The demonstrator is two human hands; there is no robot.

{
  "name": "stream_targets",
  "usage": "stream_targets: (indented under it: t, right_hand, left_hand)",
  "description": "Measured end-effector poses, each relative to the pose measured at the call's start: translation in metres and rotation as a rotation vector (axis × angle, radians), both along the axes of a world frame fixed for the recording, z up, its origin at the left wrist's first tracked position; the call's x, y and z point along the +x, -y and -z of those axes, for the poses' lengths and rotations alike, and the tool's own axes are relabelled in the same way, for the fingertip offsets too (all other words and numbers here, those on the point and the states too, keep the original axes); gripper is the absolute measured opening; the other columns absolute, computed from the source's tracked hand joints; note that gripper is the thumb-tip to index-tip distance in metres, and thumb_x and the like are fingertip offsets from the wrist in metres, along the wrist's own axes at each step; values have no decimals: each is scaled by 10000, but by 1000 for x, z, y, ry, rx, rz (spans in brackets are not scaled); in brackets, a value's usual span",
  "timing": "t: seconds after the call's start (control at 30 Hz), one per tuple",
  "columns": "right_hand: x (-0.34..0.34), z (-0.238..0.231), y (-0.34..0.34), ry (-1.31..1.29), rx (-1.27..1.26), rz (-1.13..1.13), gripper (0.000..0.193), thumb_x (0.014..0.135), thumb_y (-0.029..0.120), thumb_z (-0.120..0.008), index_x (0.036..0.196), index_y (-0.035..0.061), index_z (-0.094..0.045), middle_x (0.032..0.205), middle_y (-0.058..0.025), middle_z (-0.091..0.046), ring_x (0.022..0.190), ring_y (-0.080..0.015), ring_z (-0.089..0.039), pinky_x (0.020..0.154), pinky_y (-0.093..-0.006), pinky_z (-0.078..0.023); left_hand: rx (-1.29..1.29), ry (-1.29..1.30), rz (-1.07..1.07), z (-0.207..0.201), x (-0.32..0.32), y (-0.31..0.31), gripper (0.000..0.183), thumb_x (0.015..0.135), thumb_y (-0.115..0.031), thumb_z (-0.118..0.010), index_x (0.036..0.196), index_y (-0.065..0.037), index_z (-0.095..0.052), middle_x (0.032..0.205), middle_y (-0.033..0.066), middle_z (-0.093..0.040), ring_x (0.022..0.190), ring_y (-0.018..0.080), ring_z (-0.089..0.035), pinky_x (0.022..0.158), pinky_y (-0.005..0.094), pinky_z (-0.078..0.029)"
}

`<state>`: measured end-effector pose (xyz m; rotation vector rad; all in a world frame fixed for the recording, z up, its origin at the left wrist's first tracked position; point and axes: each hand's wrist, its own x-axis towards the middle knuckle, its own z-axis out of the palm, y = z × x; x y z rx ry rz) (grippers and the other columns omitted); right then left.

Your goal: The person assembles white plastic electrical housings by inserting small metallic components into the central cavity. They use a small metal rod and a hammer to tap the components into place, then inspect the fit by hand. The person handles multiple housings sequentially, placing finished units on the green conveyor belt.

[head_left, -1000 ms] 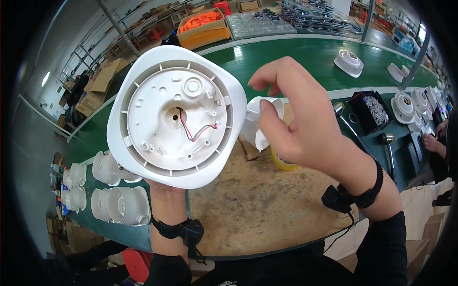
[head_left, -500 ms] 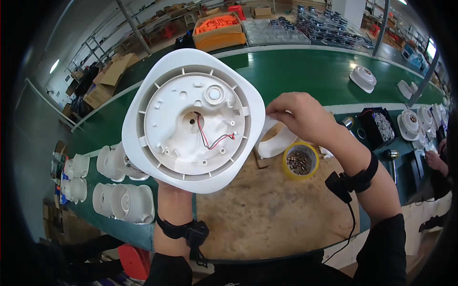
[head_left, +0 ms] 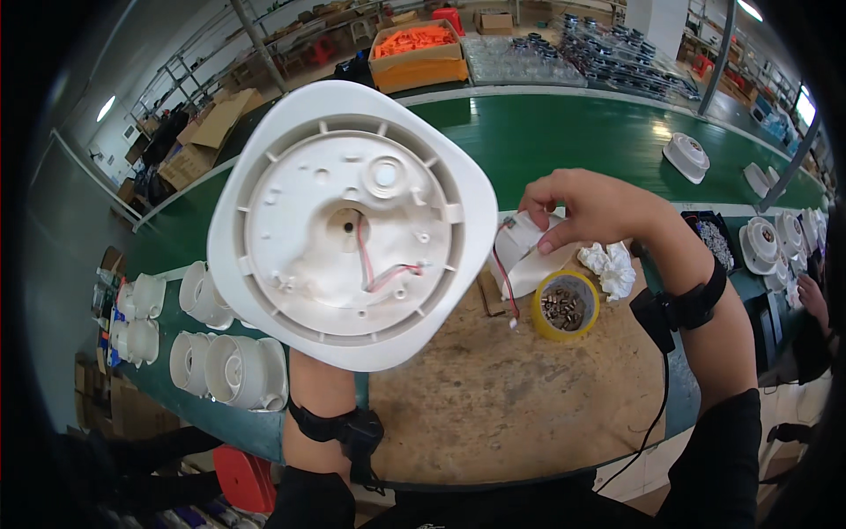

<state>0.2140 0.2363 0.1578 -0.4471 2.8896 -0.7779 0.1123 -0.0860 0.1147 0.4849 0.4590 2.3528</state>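
A large white plastic housing (head_left: 264, 304), rounded square outside with a round ribbed recess, is held up facing me by my left hand. That hand is hidden behind it; only the left forearm (head_left: 322, 383) shows below. Inside the recess, a red-and-black wire (head_left: 366, 264) runs from the central hole to the lower right. My right hand (head_left: 573, 212), just right of the housing, pinches a small white plastic part (head_left: 523, 234) with a dark-and-red lead (head_left: 502, 273) hanging from it. Behind that part shows a curved white piece (head_left: 529, 271).
A yellow tape roll (head_left: 542, 324) holding small metal pieces sits on the brown work board (head_left: 511, 414), beside crumpled white paper (head_left: 608, 267) and a hex key (head_left: 486, 300). White housings (head_left: 236, 370) stand at left; more (head_left: 762, 242) at right, near another person's hand (head_left: 812, 295).
My right hand has moved right and now shows a small white part with a lead in its fingers. The housing has come slightly closer and looks larger. The crumpled paper is now in fuller view.
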Motion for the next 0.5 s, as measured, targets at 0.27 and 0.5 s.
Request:
stream_targets:
  t: [0.27, 0.5]
  right_hand:
    - [-41, 41, -40, -547, 155, 469, 309, 705, 88, -809, 940, 57, -612, 1007, -93, -627, 911, -301, -611, 787, -411, -501]
    - [-48, 109, -65, -554, 97, 582, 272, 808, 129, -756, 1046, 40, -660, 1260, -148, -597, 1044, -320, -649, 896, -398, -539]
  left_hand:
    - [24, 66, 50, 0, 12, 15, 834, 919, -581, -556, 1528, -60, -325, 1507, 350, -315, 1297, 607, -403, 818, 631, -579]
    - [-58, 79, -3, 28, 35, -6, 963, 849, -690, -586, 1548, -101, -284, 1532, 244, -338, 1352, 488, -401, 963, 581, -507]
